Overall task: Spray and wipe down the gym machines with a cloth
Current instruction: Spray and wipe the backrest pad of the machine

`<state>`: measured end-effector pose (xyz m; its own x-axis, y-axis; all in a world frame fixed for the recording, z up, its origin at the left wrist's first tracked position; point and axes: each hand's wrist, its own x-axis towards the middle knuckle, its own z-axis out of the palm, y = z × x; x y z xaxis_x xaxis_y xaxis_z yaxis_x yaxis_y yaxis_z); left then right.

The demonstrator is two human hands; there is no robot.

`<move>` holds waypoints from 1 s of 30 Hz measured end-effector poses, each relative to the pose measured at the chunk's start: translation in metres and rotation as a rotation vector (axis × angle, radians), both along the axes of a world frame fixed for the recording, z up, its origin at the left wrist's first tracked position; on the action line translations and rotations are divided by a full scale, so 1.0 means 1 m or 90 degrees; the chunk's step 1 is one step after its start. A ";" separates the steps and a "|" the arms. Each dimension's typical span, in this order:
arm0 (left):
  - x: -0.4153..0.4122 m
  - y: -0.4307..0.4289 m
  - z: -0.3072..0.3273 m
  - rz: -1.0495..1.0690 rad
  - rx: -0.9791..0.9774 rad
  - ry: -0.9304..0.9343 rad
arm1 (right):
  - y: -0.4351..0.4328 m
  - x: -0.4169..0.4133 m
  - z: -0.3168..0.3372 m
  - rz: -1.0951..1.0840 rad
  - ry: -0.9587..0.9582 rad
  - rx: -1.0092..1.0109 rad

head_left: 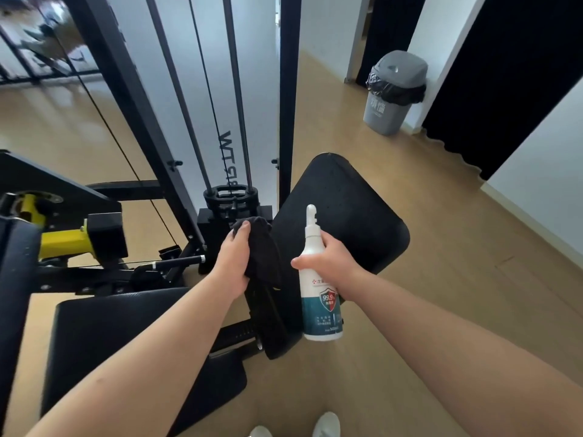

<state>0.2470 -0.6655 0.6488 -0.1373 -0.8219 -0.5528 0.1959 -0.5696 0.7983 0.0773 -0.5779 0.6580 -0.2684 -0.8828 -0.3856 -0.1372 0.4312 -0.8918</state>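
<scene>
My left hand (235,263) grips a black cloth (262,250) that hangs down beside the edge of a black padded back rest (353,212) of the gym machine. My right hand (328,260) holds a white spray bottle (318,279) with a teal and red label, upright, its nozzle pointing up in front of the pad. A black padded seat (126,335) lies lower left under my left forearm. The machine's black frame and steel guide rods (236,89) rise behind the pads.
A grey lidded bin (394,93) with a black liner stands at the back right by a white wall. Yellow machine parts (63,241) sit at the left. Light wood floor (441,247) stretches to the right. My white shoes (325,425) show at the bottom.
</scene>
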 end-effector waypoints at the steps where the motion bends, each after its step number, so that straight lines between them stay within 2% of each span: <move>1: -0.004 0.001 0.000 0.001 -0.002 0.003 | -0.003 -0.002 0.000 0.006 -0.016 -0.002; 4: -0.017 0.006 0.002 -0.021 -0.016 0.004 | -0.012 -0.007 0.004 0.012 -0.149 0.001; 5: -0.021 0.007 0.003 -0.036 -0.026 -0.003 | -0.014 -0.008 0.004 0.017 -0.156 0.002; 9: -0.041 0.014 0.008 -0.052 -0.053 -0.029 | -0.018 -0.014 0.001 0.008 -0.095 0.003; 19: -0.050 0.007 0.008 -0.043 -0.052 -0.050 | -0.026 -0.018 0.008 0.000 -0.074 0.028; 27: -0.047 -0.027 0.008 -0.091 -0.041 -0.053 | -0.041 -0.012 0.020 -0.092 0.140 0.009; 30: -0.049 -0.038 0.005 -0.124 -0.043 -0.057 | -0.043 -0.012 0.021 -0.124 0.186 0.033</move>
<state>0.1979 -0.7035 0.6533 -0.2495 -0.8205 -0.5143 0.0136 -0.5340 0.8453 0.0650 -0.6204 0.6792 -0.5357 -0.7854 -0.3101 -0.2937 0.5177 -0.8036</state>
